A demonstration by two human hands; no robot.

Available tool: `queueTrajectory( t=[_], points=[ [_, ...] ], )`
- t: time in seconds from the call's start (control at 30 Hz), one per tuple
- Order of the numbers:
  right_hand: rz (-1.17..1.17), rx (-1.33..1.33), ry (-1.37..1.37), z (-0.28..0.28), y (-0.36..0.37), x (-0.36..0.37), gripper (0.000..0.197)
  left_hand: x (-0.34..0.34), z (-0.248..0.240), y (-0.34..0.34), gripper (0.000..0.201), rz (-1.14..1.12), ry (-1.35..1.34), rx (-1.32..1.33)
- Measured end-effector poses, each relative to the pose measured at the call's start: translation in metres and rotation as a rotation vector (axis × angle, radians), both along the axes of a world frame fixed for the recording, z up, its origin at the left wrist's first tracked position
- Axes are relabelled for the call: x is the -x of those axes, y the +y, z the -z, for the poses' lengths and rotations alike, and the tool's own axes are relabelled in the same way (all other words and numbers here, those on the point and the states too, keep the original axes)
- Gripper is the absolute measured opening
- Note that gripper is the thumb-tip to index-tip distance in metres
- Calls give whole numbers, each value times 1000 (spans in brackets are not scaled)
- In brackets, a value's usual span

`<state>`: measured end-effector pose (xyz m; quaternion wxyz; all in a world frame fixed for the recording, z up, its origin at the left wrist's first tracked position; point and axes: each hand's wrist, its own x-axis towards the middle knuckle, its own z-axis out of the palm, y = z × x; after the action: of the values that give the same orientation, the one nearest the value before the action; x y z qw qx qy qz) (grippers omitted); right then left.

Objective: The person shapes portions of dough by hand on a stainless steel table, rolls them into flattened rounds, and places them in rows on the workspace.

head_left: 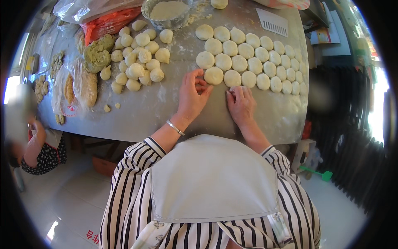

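Note:
Flattened dough rounds (239,64) lie in close rows on the metal table (157,112). My left hand (193,94), a silver bangle on its wrist, is beside the leftmost round of the nearest row (213,76). Its fingers are apart, with the thumb at that round's lower edge. Just below the neighbouring round (232,78) rests my right hand (241,104), fingers curled in and closed, with no dough visible in it. To the left is a heap of unflattened dough balls (143,56).
Left of the heap are a greenish lump (99,54) and plastic bags (74,89). A bowl of white powder (166,11) stands at the back, a slotted scraper (272,22) at the far right. Another person's arm (35,141) shows at the left edge.

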<state>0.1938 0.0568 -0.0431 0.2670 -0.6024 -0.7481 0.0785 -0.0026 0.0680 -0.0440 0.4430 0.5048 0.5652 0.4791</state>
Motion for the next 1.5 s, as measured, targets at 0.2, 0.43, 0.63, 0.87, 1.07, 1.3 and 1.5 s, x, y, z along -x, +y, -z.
queueTrajectory(
  t=[0.2, 0.43, 0.63, 0.87, 1.07, 1.3, 1.5],
  points=[
    [22, -59, -36, -2, 5, 2, 18, 5, -5, 6, 45, 25, -4, 38],
    [77, 345, 183, -26, -11, 16, 22, 59, -36, -23, 33, 35, 133, 28],
    [-364, 319, 171, -59, 27, 100, 37, 132, -54, -37, 34, -224, 409, -141],
    [-427, 330, 207, -35, 66, 185, 47, 189, -55, 2, 49, -194, 717, -50],
    [-357, 410, 102, -28, 49, 185, 58, 195, -57, 11, 53, -122, 728, -11],
    [-114, 616, 267, -59, 24, 144, 53, 196, -79, -28, 55, -145, 401, 60],
    [-259, 248, -22, -38, 24, 137, 51, 181, -54, -58, 44, 91, 467, -42]
  ],
)
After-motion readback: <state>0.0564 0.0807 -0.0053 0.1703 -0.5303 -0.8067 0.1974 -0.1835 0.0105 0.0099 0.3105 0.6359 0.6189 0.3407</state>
